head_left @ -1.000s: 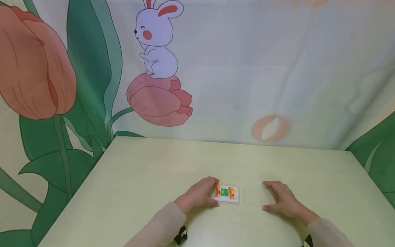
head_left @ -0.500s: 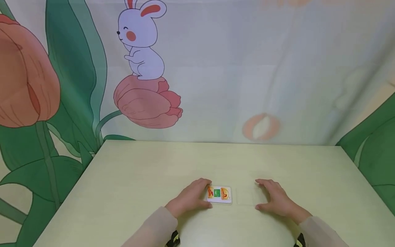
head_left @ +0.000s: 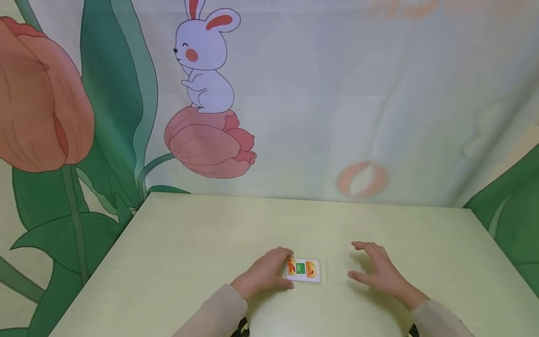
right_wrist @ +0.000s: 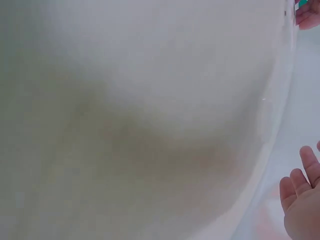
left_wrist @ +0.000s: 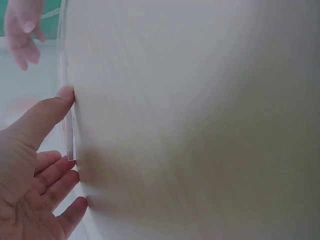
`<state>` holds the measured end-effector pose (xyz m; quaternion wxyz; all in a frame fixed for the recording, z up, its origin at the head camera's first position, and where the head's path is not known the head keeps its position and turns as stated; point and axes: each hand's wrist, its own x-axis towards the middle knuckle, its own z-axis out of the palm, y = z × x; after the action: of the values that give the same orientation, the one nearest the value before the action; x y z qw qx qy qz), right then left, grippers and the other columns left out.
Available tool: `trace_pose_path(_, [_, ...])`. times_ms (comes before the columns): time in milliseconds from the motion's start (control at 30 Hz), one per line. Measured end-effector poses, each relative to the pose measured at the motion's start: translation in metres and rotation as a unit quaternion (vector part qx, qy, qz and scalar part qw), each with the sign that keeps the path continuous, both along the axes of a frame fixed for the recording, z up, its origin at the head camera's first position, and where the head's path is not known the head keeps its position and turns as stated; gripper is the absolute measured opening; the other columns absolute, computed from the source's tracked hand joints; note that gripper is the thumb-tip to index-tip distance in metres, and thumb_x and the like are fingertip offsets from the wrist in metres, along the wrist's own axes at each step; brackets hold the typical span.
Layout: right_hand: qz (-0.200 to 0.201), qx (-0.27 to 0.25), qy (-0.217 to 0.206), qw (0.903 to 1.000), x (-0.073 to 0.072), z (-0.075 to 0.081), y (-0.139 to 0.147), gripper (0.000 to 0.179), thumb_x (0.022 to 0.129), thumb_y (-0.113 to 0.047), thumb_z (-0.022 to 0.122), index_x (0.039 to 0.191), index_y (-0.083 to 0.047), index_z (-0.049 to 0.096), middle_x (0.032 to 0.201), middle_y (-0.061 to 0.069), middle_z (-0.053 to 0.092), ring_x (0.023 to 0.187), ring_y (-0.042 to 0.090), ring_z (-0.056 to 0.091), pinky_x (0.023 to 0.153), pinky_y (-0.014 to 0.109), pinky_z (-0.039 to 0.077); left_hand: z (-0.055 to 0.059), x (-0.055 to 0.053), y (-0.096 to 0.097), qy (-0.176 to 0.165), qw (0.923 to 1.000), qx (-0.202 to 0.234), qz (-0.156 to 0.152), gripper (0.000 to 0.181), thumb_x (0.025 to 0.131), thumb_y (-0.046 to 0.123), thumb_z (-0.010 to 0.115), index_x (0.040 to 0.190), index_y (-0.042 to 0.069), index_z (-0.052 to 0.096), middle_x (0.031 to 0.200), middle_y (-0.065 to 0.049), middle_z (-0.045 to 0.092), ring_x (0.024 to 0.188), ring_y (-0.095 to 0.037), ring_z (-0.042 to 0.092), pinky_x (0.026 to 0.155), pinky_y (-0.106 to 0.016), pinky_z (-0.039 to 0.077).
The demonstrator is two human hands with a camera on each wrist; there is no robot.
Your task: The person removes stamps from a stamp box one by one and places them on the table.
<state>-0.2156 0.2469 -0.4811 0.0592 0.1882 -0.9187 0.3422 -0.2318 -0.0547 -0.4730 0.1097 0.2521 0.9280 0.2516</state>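
A small clear case [head_left: 303, 271] lies flat on the table, holding white cards printed with orange and green pictures. My left hand [head_left: 266, 273] grips its left end, thumb on the near edge and fingers on the far edge. In the left wrist view the thumb [left_wrist: 64, 94] touches the case's clear rim [left_wrist: 70, 135]. Just right of the case rests a transparent piece, perhaps a lid [head_left: 335, 272], its outline barely visible. My right hand [head_left: 381, 270] hovers to the right of that piece, thumb and fingers spread apart with nothing between them.
The pale table [head_left: 202, 234] extends around both hands. A cloth backdrop [head_left: 294, 93] printed with a rabbit and tulips hangs behind its far edge.
The right hand has let go of the transparent piece and lifted slightly, its thumb and fingers now off it. My left hand keeps its grip on the case. The head view has shifted a little.
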Motion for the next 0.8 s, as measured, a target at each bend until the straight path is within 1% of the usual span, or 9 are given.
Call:
trace_pose_path(167, [0.0, -0.019, 0.012, 0.9997, -0.003, 0.006, -0.006, 0.06, 0.076, -0.026, 0.074, 0.127, -0.006, 0.048, 0.121, 0.013, 0.053, 0.113, 0.026, 0.04, 0.089, 0.05, 0.038, -0.001, 0.0, 0.0, 0.004, 1.0, -0.006, 0.005, 0.072, 0.071, 0.03, 0.079, 0.13, 0.006, 0.046, 0.128, -0.006, 0.051, 0.122, -0.023, 0.046, 0.103, -0.038, 0.037])
trace_pose_path(367, [0.009, -0.002, 0.064, 0.9979, -0.006, 0.011, -0.012, 0.055, 0.074, -0.019, 0.075, 0.122, -0.006, 0.052, 0.117, 0.01, 0.056, 0.109, 0.021, 0.041, 0.085, 0.044, 0.039, -0.001, 0.001, 0.0, 0.004, 1.0, -0.004, -0.001, 0.072, 0.071, 0.031, 0.078, 0.129, 0.005, 0.046, 0.127, -0.006, 0.052, 0.119, -0.022, 0.047, 0.102, -0.036, 0.038])
trace_pose_path(433, [0.012, 0.001, 0.076, 0.9971, -0.007, 0.013, -0.015, 0.054, 0.074, -0.019, 0.075, 0.122, -0.008, 0.053, 0.117, 0.008, 0.056, 0.109, 0.021, 0.041, 0.085, 0.043, 0.039, -0.001, 0.002, -0.001, 0.007, 1.0, -0.006, -0.002, 0.072, 0.071, 0.031, 0.078, 0.129, 0.005, 0.046, 0.126, -0.006, 0.052, 0.119, -0.022, 0.048, 0.102, -0.036, 0.038])
trace_pose_path(500, [0.016, 0.002, 0.08, 0.9966, -0.008, 0.015, -0.018, 0.053, 0.074, -0.019, 0.075, 0.122, -0.008, 0.054, 0.117, 0.007, 0.056, 0.109, 0.02, 0.041, 0.085, 0.043, 0.04, -0.001, 0.002, -0.001, 0.008, 0.9999, -0.009, -0.001, 0.072, 0.071, 0.031, 0.078, 0.13, 0.006, 0.046, 0.126, -0.005, 0.052, 0.119, -0.021, 0.048, 0.102, -0.036, 0.038])
trace_pose_path(800, [0.032, 0.0, 0.069, 0.9971, -0.011, 0.026, -0.031, 0.052, 0.075, -0.018, 0.074, 0.122, -0.007, 0.054, 0.116, 0.007, 0.055, 0.11, 0.024, 0.042, 0.086, 0.047, 0.04, -0.002, 0.002, -0.001, 0.005, 1.0, -0.003, 0.003, 0.071, 0.071, 0.031, 0.078, 0.13, 0.007, 0.046, 0.126, -0.005, 0.052, 0.119, -0.021, 0.048, 0.102, -0.037, 0.038])
